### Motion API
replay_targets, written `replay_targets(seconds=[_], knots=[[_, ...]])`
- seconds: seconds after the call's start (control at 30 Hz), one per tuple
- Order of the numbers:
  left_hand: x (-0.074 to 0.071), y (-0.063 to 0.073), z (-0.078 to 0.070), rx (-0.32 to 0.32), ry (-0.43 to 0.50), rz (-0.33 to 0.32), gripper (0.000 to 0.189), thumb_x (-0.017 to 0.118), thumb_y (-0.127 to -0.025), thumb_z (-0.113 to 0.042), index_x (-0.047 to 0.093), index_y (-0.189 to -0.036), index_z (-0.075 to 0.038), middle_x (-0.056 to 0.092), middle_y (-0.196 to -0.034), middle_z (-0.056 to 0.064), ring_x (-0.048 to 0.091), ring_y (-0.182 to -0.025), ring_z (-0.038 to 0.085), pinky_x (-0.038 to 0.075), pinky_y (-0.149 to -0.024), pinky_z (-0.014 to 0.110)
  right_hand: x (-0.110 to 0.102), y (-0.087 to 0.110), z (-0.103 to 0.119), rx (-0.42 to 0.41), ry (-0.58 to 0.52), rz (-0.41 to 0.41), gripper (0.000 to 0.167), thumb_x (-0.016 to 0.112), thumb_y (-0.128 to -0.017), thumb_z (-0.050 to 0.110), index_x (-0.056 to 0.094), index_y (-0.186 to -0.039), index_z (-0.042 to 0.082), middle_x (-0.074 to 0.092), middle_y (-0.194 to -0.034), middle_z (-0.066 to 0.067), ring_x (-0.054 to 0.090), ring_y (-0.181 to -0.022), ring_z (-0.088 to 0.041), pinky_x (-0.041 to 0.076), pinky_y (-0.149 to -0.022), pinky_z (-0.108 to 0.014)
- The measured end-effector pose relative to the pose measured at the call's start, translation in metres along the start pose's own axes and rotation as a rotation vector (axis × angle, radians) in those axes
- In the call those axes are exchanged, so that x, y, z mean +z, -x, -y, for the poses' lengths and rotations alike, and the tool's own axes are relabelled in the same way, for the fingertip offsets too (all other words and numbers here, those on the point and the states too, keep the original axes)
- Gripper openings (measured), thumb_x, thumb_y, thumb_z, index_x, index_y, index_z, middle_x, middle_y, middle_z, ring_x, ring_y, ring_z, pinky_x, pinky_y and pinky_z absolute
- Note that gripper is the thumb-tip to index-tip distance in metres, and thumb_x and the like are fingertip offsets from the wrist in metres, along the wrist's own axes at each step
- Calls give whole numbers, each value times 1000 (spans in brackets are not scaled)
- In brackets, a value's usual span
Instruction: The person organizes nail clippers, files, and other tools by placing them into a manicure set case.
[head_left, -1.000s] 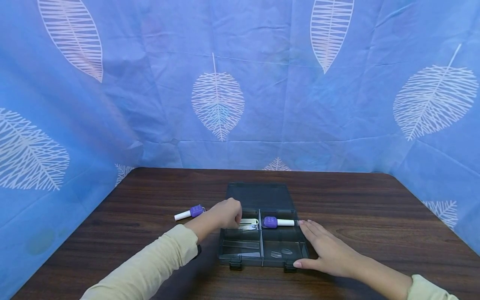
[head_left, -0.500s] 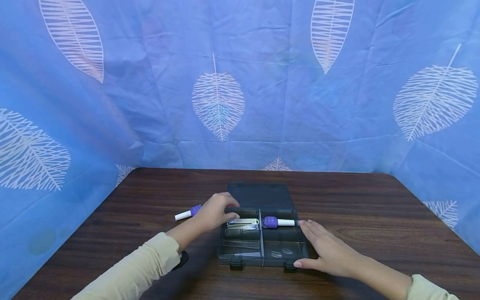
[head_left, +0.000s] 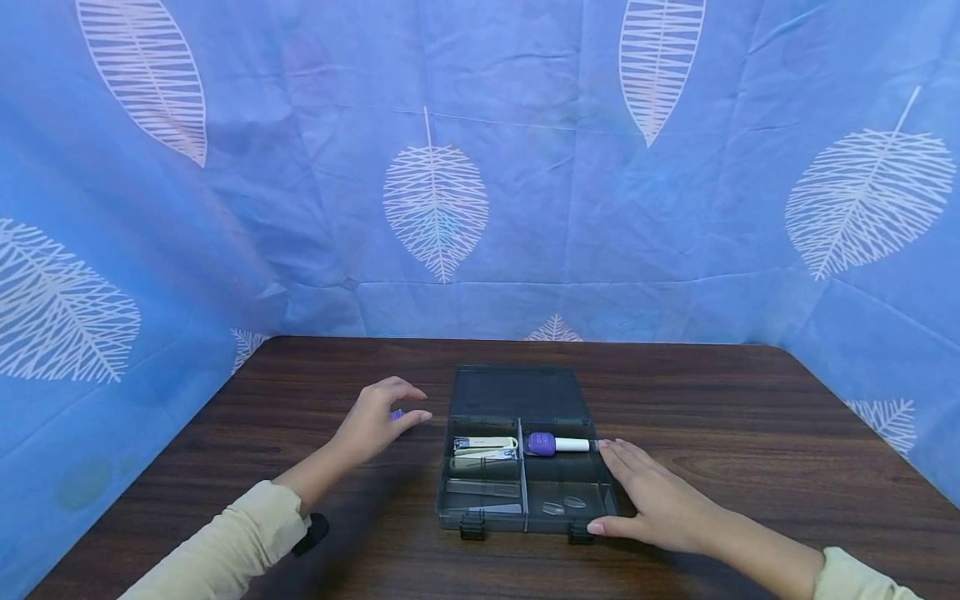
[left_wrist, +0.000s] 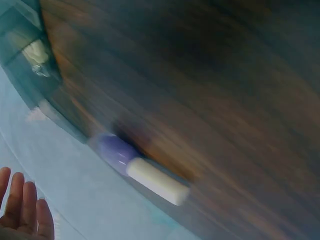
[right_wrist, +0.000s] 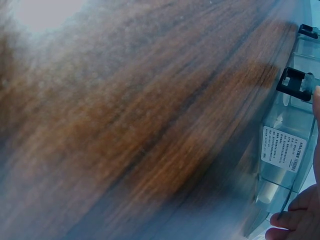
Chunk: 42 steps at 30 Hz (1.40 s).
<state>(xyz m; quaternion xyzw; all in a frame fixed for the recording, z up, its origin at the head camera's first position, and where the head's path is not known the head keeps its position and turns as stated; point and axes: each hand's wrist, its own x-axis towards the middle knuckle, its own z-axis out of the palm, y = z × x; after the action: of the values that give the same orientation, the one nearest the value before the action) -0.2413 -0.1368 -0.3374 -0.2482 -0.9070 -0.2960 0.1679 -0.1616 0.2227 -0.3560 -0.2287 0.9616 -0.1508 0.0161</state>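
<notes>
Before you is a dark wood-grain table (head_left: 750, 433), with a blue leaf-print cloth (head_left: 525, 208) rising behind it and at both sides. A smoky clear box (head_left: 525, 483) sits on it near the middle, lid (head_left: 517, 392) laid open flat on the far side and two black latches on the near edge. Just left of the box a purple bottle with a white cap (left_wrist: 142, 170) lies on its side on the wood; in your head view your left hand (head_left: 371, 421) hides most of it. Your right hand (head_left: 652, 500) rests flat on the table, against the box's right side.
</notes>
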Motion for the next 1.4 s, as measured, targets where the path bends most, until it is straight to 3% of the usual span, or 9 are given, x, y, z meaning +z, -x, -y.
replay_targets(seconds=[0.27,0.57,0.77,1.0,1.4], knots=[[-9,13,27,-52,-18,-69,26,71,-80,-16,68,-103,-3,66,-101,9,63,-95,28,52,-78,43,0,0,0,3,-6,3,101,55,-77,68,32,-140,-7,34,-144,-28,29,-133,-47,29,-102,-62],[-11,29,49,-112,-42,-85,30,72,-79,-13,67,-104,2,67,-101,16,63,-95,31,52,-77,44,0,1,0,2,-4,-2,101,55,-77,68,32,-140,-7,34,-144,-28,30,-133,-47,30,-102,-62],[-12,35,58,-207,-61,-43,26,69,-82,-11,67,-104,3,66,-102,18,63,-96,33,50,-82,47,0,1,0,-1,0,-6,101,56,-77,68,32,-140,-7,34,-144,-28,30,-133,-47,30,-101,-62],[-10,41,67,-301,-70,34,24,69,-81,-10,67,-100,5,67,-98,19,63,-89,28,51,-78,43,0,1,1,-1,-8,-2,101,55,-77,67,31,-141,-7,34,-144,-28,30,-133,-47,29,-102,-62],[-9,37,74,-352,-108,100,18,71,-78,-3,68,-94,5,64,-86,11,57,-74,17,48,-67,35,-1,1,2,3,-11,4,100,55,-78,67,31,-141,-7,33,-144,-28,29,-134,-46,29,-103,-62]])
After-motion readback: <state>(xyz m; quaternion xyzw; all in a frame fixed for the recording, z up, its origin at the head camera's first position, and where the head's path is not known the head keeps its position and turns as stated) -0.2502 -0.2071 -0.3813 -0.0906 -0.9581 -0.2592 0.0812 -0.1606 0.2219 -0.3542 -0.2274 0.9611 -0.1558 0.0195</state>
